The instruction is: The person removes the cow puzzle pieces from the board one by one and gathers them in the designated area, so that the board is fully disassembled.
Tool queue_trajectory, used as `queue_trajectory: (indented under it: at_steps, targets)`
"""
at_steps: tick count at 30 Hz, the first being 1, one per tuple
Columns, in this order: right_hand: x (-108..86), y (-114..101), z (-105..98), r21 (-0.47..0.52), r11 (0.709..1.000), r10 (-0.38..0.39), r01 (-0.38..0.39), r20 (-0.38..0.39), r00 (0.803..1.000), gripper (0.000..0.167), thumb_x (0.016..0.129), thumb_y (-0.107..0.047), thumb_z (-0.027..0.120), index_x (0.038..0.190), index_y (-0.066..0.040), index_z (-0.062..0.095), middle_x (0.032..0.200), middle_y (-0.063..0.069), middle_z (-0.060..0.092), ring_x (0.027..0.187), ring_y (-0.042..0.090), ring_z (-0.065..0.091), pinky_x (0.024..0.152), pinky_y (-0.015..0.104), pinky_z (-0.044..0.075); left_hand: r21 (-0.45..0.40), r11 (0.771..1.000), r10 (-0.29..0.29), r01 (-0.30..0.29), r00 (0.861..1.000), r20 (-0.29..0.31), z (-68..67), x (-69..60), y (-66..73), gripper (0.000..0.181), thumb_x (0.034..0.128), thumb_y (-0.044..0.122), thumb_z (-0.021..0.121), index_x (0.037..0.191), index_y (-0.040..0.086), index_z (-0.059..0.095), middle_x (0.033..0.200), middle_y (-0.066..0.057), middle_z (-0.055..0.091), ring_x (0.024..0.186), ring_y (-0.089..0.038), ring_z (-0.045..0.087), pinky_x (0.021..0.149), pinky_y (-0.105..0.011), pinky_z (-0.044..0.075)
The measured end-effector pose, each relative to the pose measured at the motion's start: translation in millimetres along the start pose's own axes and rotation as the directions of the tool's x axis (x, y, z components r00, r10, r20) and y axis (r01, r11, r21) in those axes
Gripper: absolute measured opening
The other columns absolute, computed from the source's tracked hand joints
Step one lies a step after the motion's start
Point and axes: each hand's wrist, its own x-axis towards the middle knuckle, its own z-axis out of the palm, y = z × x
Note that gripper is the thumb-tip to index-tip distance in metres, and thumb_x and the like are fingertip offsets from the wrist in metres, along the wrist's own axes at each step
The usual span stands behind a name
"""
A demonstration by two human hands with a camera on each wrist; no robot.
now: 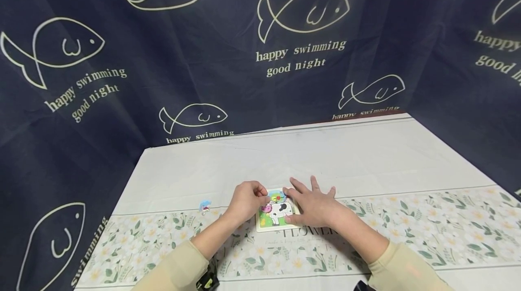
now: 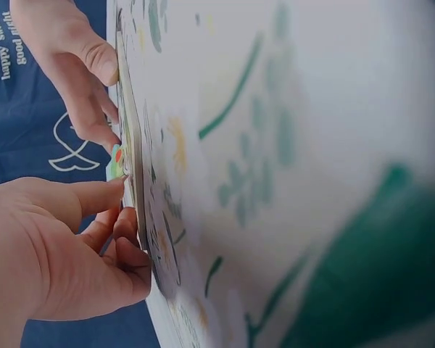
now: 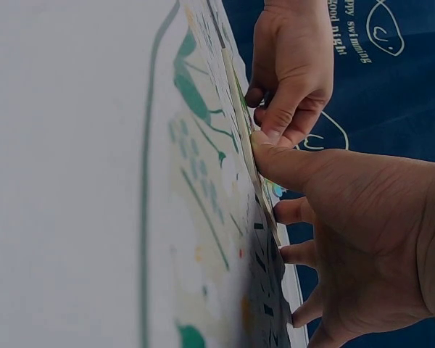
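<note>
A small cow jigsaw puzzle [image 1: 281, 212] in a pale tray lies flat before me. At its upper left, my left hand [image 1: 245, 200] has curled fingers and pinches the edge of a puzzle piece [image 1: 278, 197] with green and red on it. The same piece [image 2: 117, 162] looks slightly raised in the left wrist view. Spread over the puzzle's right side, my right hand [image 1: 315, 207] touches the piece near its index fingertip. Its thumb [image 3: 264, 145] rests on the tray's near right part. Fingers hide parts of the puzzle's edges.
A loose blue puzzle piece [image 1: 205, 206] lies on the table left of my left hand. A white cloth with a floral band [image 1: 407, 223] covers the table. Dark blue fish-print curtains [image 1: 244, 78] hang behind the table and along its sides.
</note>
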Motion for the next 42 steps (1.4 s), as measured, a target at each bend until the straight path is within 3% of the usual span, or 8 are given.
queue_trajectory:
  at_steps: [17,26,34,42]
  targets:
    - [0.6,-0.6,-0.3,-0.004,1.000,0.000,-0.001,-0.011,1.000,0.079,0.088,-0.061,0.069,0.153,-0.023,0.046,0.166,0.007,0.024,0.144,0.060,0.013,0.089,0.090,0.016,-0.033,0.999,-0.006,0.007,1.000,0.015,-2.7,-1.8,0.7,0.009,0.0901,0.006,0.076,0.084,0.008,0.070,0.073,0.002,0.060,0.067,-0.012,0.055,0.059,-0.025,0.046]
    - [0.5,-0.8,-0.8,-0.004,1.000,-0.001,0.001,-0.004,1.000,0.079,0.087,-0.061,0.069,0.153,-0.024,0.046,0.166,0.007,0.024,0.144,0.060,0.013,0.089,0.090,0.016,-0.114,0.991,-0.065,0.067,0.998,0.024,-2.9,-1.3,-1.4,0.009,0.0913,0.006,0.074,0.085,0.007,0.068,0.076,-0.002,0.060,0.070,-0.016,0.055,0.061,-0.030,0.047]
    - [0.6,-1.4,-0.5,-0.001,1.000,0.001,-0.001,-0.001,1.000,0.079,0.088,-0.061,0.069,0.153,-0.024,0.046,0.166,0.007,0.023,0.144,0.060,0.013,0.089,0.090,0.016,-0.152,0.986,-0.072,0.073,0.997,0.013,-5.1,-4.4,-1.7,0.007,0.0946,0.006,0.070,0.087,0.006,0.070,0.078,-0.003,0.062,0.069,-0.016,0.055,0.057,-0.029,0.045]
    - [0.5,-1.0,-0.4,-0.002,1.000,0.002,-0.002,-0.008,1.000,0.079,0.087,-0.061,0.069,0.153,-0.024,0.046,0.166,0.007,0.024,0.144,0.060,0.013,0.089,0.090,0.016,-0.189,0.975,-0.122,0.118,0.992,-0.009,-8.7,-5.3,-3.0,0.007,0.0954,0.007,0.067,0.089,0.006,0.070,0.082,-0.005,0.062,0.074,-0.018,0.055,0.060,-0.029,0.045]
